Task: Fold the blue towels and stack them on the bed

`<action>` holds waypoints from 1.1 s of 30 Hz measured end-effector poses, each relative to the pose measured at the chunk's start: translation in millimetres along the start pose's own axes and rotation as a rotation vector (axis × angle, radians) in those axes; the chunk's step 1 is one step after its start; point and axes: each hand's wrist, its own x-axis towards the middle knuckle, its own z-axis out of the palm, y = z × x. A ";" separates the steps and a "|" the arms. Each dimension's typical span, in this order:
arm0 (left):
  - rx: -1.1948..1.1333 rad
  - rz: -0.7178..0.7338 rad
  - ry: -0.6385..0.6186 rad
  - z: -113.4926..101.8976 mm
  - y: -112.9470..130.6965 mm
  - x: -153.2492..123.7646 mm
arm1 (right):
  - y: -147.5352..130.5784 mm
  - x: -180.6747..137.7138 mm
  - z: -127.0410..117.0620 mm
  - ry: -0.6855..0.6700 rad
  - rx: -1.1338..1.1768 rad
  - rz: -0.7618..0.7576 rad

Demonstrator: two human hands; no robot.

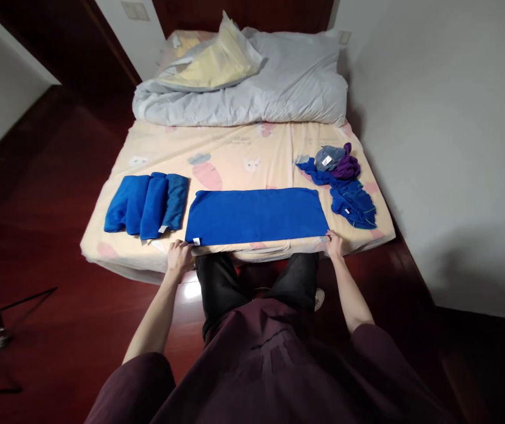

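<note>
A blue towel (258,215) lies spread flat in a long strip along the near edge of the bed, with a small white tag at its near left corner. My left hand (180,255) is closed on that corner, and my right hand (334,244) pinches the near right corner. To the left lie several rolled or folded blue towels (135,203), side by side. Over on the right is a loose heap of crumpled cloths: a blue one (353,203) with a white tag, a purple one (347,165) and a grey one (328,156).
The bed sheet (164,150) has a carrot and rabbit print. A grey quilt (296,76) is bunched at the far end, with a bagged yellow item (217,62) on it. A wall (451,147) runs along the right. Black stand legs (2,338) are on the floor at left.
</note>
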 end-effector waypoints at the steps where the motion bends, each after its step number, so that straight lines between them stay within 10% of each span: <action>1: -0.008 -0.003 0.001 0.5 1.2 -1.4 | -1.3 -0.8 -0.4 0.000 -0.023 -0.005; 9: -0.203 -0.093 0.157 -6.3 58.1 20.6 | -86.5 -8.5 24.7 -0.089 -0.205 -0.245; 15: -0.334 0.089 0.174 -1.8 142.7 78.3 | -241.8 -37.4 116.0 -0.276 0.015 -0.542; 19: -0.382 0.120 0.079 22.7 149.5 102.5 | -302.0 -54.3 174.0 -0.403 0.078 -0.594; 24: -0.369 0.054 0.112 52.4 131.2 102.5 | -283.3 -47.1 197.2 -0.471 0.036 -0.597; 33: -0.377 -0.040 0.147 50.8 128.5 101.6 | -169.2 21.5 128.2 -0.288 -0.104 -0.392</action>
